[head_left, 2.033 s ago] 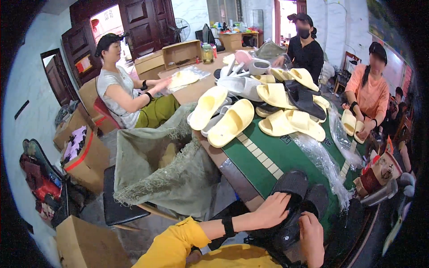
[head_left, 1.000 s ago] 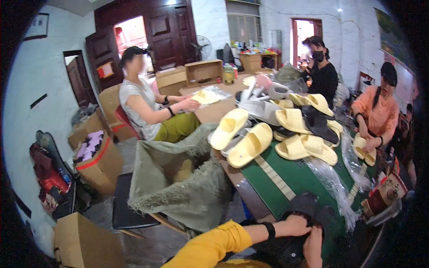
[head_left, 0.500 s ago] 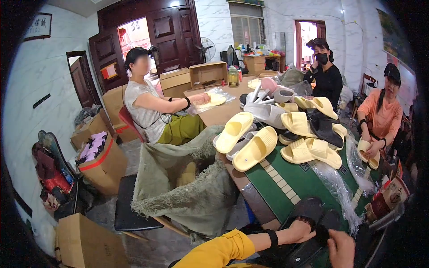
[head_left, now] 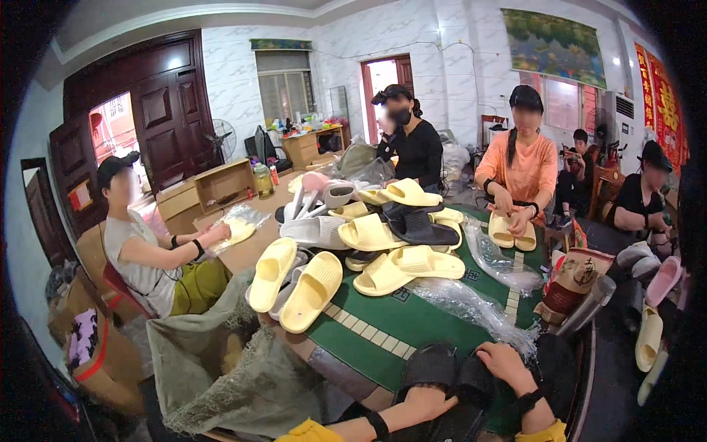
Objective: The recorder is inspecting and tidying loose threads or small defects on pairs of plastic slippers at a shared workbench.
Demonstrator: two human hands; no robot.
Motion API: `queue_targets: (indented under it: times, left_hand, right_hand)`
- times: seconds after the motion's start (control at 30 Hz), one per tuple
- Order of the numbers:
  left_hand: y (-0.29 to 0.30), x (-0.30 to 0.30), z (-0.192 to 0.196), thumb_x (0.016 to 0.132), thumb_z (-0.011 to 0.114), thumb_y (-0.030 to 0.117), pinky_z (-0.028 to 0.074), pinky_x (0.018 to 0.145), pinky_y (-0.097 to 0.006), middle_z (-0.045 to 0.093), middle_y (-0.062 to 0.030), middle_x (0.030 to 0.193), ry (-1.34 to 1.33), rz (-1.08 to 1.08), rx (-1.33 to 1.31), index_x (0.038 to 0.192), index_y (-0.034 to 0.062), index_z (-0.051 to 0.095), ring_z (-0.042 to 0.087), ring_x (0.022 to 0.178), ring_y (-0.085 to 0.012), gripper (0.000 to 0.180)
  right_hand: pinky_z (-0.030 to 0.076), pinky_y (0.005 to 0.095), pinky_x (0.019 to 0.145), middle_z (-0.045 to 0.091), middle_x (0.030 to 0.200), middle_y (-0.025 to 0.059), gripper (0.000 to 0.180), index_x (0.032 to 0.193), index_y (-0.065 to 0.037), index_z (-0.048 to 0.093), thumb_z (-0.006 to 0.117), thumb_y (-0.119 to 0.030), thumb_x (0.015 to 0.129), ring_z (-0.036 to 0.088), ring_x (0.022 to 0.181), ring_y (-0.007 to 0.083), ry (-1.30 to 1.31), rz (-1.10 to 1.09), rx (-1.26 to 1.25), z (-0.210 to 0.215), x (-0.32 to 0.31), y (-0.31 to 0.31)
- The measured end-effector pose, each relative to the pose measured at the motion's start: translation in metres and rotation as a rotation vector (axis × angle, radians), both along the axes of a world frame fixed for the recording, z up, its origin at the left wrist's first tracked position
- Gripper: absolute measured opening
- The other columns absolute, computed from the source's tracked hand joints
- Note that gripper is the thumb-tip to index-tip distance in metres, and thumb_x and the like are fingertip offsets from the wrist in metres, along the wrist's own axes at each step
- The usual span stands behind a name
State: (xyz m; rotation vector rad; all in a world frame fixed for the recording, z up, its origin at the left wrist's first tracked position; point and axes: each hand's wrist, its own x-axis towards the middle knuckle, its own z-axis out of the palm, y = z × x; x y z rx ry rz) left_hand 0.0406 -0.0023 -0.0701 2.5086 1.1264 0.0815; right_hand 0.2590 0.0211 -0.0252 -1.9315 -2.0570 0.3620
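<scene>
My left hand (head_left: pixel 426 404) and my right hand (head_left: pixel 505 364) both grip a pair of black slippers (head_left: pixel 445 370) at the near edge of the green table (head_left: pixel 383 324). The left hand lies over the near ends, the right hand presses the right slipper's side. A clear plastic bag (head_left: pixel 471 306) lies crumpled just beyond my right hand. Further out sits a heap of yellow slippers (head_left: pixel 368 254), with grey, black and pink ones mixed in.
Several people sit round the table: one at left with a bagged yellow pair (head_left: pixel 234 230), one in black (head_left: pixel 412 151), one in orange (head_left: pixel 519 173) holding yellow slippers. A green sack (head_left: pixel 221 361) hangs at the table's left side. Cardboard boxes (head_left: pixel 210 188) stand behind. A brown bag (head_left: pixel 571 283) sits at right.
The view has tilted up and swung right, so the table and the people opposite fill more of the frame. My hands stay on the black slippers, the right one now further forward.
</scene>
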Motion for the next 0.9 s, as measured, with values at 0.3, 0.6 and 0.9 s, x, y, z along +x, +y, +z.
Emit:
queue_targets:
  times: [0.3, 0.6, 0.9]
  left_hand:
    - [0.007, 0.003, 0.02, 0.091, 0.033, 0.061, 0.052, 0.083, -0.05, 0.069, -0.0246, 0.096, 0.096, 0.08, -0.297, 0.09, -0.001, 0.072, 0.067, 0.092, -0.0401, 0.073]
    - [0.0, 0.009, -0.013, 0.09, 0.042, 0.049, 0.053, 0.077, -0.05, 0.068, -0.0263, 0.083, -0.042, 0.203, -0.077, 0.084, -0.0024, 0.071, 0.067, 0.08, -0.0423, 0.059]
    - [-0.001, 0.009, -0.016, 0.088, 0.053, 0.045, 0.046, 0.09, -0.052, 0.065, -0.0296, 0.098, -0.029, 0.206, 0.111, 0.097, -0.0067, 0.067, 0.062, 0.094, -0.0458, 0.054]
  right_hand:
    - [0.049, 0.0428, 0.081, 0.066, 0.092, 0.0213, 0.026, 0.096, 0.0, 0.065, 0.048, -0.018, 0.094, 0.063, 0.091, 0.0404, 0.267, 0.086, 0.101, -0.023, -0.008, 0.008]
    - [0.056, 0.0289, 0.067, 0.068, 0.084, 0.009, 0.021, 0.104, 0.003, 0.065, 0.051, -0.01, 0.096, 0.067, 0.074, 0.0151, 0.88, -0.206, 0.233, -0.021, 0.028, 0.005]
    - [0.053, 0.0437, 0.079, 0.07, 0.089, 0.0168, 0.027, 0.09, -0.01, 0.075, 0.068, -0.034, 0.08, 0.067, 0.085, 0.0362, 0.183, -0.132, 0.007, -0.027, 0.0, 0.043]
